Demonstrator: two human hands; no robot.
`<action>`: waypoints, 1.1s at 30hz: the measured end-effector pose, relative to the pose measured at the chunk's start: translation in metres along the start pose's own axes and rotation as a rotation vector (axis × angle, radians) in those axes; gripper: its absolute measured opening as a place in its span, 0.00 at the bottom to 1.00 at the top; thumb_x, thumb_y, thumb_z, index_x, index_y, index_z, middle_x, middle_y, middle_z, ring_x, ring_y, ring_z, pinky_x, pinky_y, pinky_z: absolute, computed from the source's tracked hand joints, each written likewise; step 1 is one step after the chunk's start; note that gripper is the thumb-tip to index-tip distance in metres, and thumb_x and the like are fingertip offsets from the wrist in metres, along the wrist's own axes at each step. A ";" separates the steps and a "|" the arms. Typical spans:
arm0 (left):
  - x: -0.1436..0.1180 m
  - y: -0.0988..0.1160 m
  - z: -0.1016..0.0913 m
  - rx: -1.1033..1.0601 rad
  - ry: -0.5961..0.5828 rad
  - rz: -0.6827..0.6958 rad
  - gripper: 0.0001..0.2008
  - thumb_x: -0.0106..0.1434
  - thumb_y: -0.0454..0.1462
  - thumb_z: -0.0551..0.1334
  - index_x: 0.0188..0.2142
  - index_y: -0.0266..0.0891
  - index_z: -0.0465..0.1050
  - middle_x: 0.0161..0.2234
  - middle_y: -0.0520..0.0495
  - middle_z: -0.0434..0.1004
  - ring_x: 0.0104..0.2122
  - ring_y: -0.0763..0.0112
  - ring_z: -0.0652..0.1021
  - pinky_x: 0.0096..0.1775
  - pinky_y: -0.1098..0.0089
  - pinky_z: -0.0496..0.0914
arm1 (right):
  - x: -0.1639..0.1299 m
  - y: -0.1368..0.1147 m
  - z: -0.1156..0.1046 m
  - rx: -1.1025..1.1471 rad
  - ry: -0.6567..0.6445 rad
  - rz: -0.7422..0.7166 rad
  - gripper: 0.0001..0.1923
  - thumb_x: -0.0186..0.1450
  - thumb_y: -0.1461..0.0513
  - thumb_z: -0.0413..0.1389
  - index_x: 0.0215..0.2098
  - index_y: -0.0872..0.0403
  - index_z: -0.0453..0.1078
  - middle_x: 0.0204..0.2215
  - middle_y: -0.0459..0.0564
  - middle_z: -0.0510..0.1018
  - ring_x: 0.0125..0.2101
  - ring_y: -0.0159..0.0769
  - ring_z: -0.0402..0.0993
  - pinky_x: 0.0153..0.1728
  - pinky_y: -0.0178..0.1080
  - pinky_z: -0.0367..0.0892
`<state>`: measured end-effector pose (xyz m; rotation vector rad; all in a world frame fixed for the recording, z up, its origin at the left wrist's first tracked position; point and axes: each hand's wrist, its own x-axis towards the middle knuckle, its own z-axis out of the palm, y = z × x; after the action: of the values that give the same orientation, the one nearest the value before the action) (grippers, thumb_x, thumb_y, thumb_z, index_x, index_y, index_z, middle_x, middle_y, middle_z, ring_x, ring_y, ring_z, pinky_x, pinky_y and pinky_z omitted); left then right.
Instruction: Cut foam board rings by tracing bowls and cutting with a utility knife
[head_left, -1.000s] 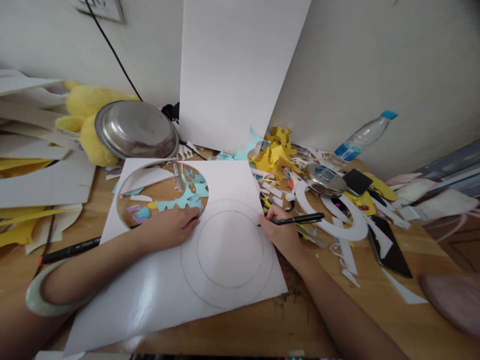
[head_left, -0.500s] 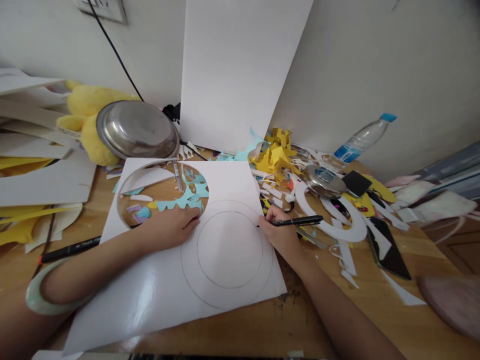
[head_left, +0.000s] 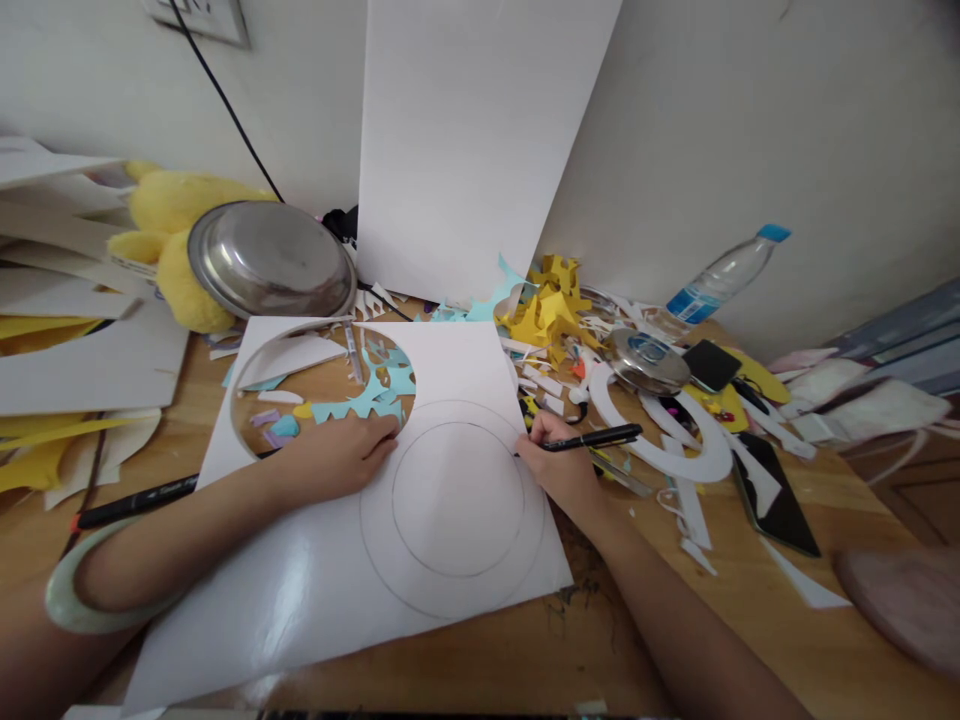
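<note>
Fingers (head_left: 541, 432) pinching black pen (head_left: 596, 438), tip on white sheet (head_left: 457, 370) (right edge)

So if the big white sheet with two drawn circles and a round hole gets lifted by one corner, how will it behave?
The white sheet is thin and glossy, so it probably flops. The round cutout likely weakens that end. With the left hand off, it may slide on the wooden table.

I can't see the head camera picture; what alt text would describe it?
A person's right hand holds a black pen at the edge of two nested circles drawn on a white sheet, while the left hand presses the sheet flat. The wooden table is strewn with paper scraps.
</note>
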<state>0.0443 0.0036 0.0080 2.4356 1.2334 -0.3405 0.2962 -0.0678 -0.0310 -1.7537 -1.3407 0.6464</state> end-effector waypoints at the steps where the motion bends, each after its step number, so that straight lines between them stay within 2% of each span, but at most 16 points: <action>1: 0.000 0.000 0.000 -0.001 0.001 0.003 0.14 0.65 0.43 0.42 0.35 0.42 0.62 0.30 0.45 0.71 0.32 0.58 0.74 0.33 0.63 0.63 | 0.000 0.000 0.000 0.001 -0.008 0.002 0.11 0.49 0.65 0.51 0.17 0.52 0.49 0.14 0.37 0.52 0.16 0.26 0.49 0.18 0.32 0.46; 11: 0.000 0.001 0.000 0.013 -0.006 -0.018 0.14 0.64 0.43 0.43 0.35 0.42 0.63 0.31 0.44 0.71 0.31 0.59 0.74 0.31 0.64 0.63 | 0.000 -0.005 0.000 -0.030 -0.023 0.004 0.11 0.48 0.65 0.50 0.17 0.52 0.49 0.13 0.37 0.52 0.16 0.26 0.48 0.17 0.32 0.46; 15: -0.001 0.001 0.000 0.002 -0.003 -0.018 0.14 0.64 0.43 0.43 0.36 0.41 0.63 0.32 0.43 0.72 0.32 0.58 0.74 0.32 0.63 0.63 | 0.003 -0.004 -0.002 0.038 -0.005 0.016 0.11 0.49 0.64 0.51 0.17 0.51 0.49 0.12 0.37 0.53 0.15 0.27 0.50 0.17 0.32 0.47; 18: -0.002 0.001 -0.001 -0.021 0.009 -0.005 0.14 0.65 0.43 0.43 0.37 0.42 0.64 0.33 0.43 0.72 0.33 0.58 0.74 0.33 0.63 0.63 | 0.009 -0.005 -0.020 0.023 0.113 0.035 0.12 0.54 0.58 0.53 0.19 0.51 0.52 0.13 0.39 0.58 0.16 0.28 0.54 0.18 0.32 0.51; 22: -0.005 -0.001 -0.004 -0.105 -0.012 0.027 0.14 0.64 0.43 0.45 0.37 0.41 0.66 0.33 0.45 0.73 0.34 0.60 0.73 0.34 0.65 0.63 | 0.018 -0.003 -0.068 -0.287 0.380 0.045 0.13 0.55 0.51 0.54 0.28 0.52 0.65 0.23 0.46 0.71 0.24 0.35 0.66 0.26 0.36 0.58; 26: -0.007 0.000 -0.005 -0.245 -0.100 0.205 0.13 0.64 0.41 0.47 0.38 0.43 0.69 0.36 0.50 0.74 0.37 0.64 0.73 0.35 0.70 0.62 | 0.027 0.020 -0.112 -0.600 0.428 0.152 0.18 0.57 0.56 0.51 0.43 0.55 0.69 0.36 0.58 0.76 0.36 0.47 0.70 0.31 0.43 0.59; 30: -0.010 0.005 -0.005 -0.296 -0.127 0.288 0.11 0.64 0.39 0.48 0.36 0.41 0.69 0.33 0.52 0.73 0.34 0.68 0.73 0.34 0.72 0.61 | 0.038 0.046 -0.126 -0.676 0.415 0.248 0.21 0.56 0.58 0.51 0.45 0.59 0.69 0.36 0.59 0.76 0.37 0.50 0.70 0.34 0.45 0.60; 33: -0.010 0.007 -0.006 -0.294 -0.122 0.276 0.11 0.63 0.39 0.49 0.33 0.40 0.68 0.32 0.52 0.73 0.33 0.69 0.72 0.33 0.73 0.60 | 0.038 0.043 -0.120 -0.659 0.425 0.202 0.21 0.57 0.57 0.50 0.45 0.59 0.68 0.33 0.57 0.76 0.35 0.47 0.71 0.34 0.44 0.61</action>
<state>0.0440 -0.0051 0.0187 2.2529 0.8180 -0.2079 0.4255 -0.0716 -0.0003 -2.4005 -1.1466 -0.1059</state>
